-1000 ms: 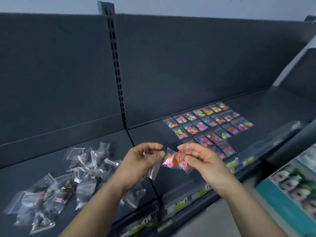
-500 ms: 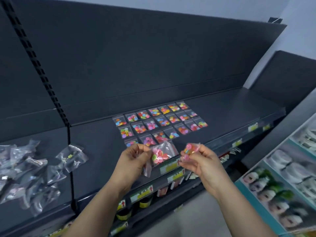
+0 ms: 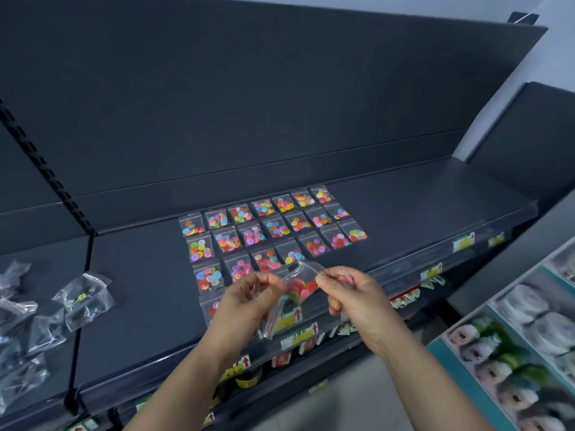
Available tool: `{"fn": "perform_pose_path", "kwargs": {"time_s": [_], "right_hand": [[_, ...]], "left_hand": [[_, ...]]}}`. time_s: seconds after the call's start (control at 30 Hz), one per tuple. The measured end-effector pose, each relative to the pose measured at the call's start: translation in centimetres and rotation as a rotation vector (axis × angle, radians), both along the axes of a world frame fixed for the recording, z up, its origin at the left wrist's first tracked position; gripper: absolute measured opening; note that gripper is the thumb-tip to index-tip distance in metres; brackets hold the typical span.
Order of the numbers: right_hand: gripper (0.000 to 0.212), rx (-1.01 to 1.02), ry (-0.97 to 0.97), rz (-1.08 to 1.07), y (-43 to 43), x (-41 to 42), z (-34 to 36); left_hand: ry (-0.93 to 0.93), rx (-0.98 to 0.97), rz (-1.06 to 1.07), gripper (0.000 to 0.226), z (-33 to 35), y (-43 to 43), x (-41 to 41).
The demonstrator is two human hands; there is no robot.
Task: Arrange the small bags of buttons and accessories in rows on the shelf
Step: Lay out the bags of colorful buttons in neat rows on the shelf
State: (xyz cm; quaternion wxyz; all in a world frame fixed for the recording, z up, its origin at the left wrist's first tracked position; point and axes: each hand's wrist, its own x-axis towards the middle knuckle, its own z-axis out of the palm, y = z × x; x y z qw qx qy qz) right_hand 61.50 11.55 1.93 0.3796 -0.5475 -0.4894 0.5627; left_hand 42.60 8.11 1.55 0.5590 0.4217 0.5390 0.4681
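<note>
Together, left hand (image 3: 245, 301) and right hand (image 3: 351, 295) pinch one button bag (image 3: 300, 287) above the shelf (image 3: 140, 290) front, fingers curled.

The dark shelf (image 3: 140, 290) carries small clear bags of coloured buttons (image 3: 270, 228) laid flat in neat rows near its middle, edges touching or just apart; at the left a loose heap of crumpled clear bags (image 3: 82, 298) lies across the seam between two sections; price labels (image 3: 463, 242) line the front edge.

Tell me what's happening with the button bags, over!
Left hand and right hand both pinching one button bag, above shelf front. Rows of bags laid out behind it. Nothing seen in the way.
</note>
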Motion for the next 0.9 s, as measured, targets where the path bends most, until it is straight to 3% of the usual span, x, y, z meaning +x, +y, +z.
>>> {"fn": "perform_pose_path", "kwargs": {"time_s": [0.1, 0.17, 0.3, 0.47, 0.67, 0.9], "right_hand": [[0.005, 0.064, -0.187, 0.120, 2.1, 0.5, 0.7], [0.005, 0.091, -0.268, 0.194, 3.3, 0.5, 1.2], [0.005, 0.085, -0.307, 0.223, 5.4, 0.6, 1.4], [0.004, 0.078, -0.321, 0.253, 7.6, 1.0, 0.6], [0.007, 0.103, -0.414, 0.375, 10.9, 1.7, -0.1], [0.009, 0.149, -0.542, 0.490, 13.9, 1.9, -2.4]], "left_hand": [[0.039, -0.021, -0.052, 0.031, 0.5, 2.5, -0.4], [0.140, -0.025, -0.101, 0.024, 1.0, 3.9, -0.4], [0.212, -0.009, -0.137, 0.021, 1.4, 5.7, 0.1], [0.173, -0.039, -0.108, 0.011, 0.5, 7.4, 0.4], [0.268, -0.067, -0.020, 0.014, -0.4, 8.0, 1.5], [0.489, -0.102, 0.231, 0.010, -1.6, 6.7, 2.8]]}}
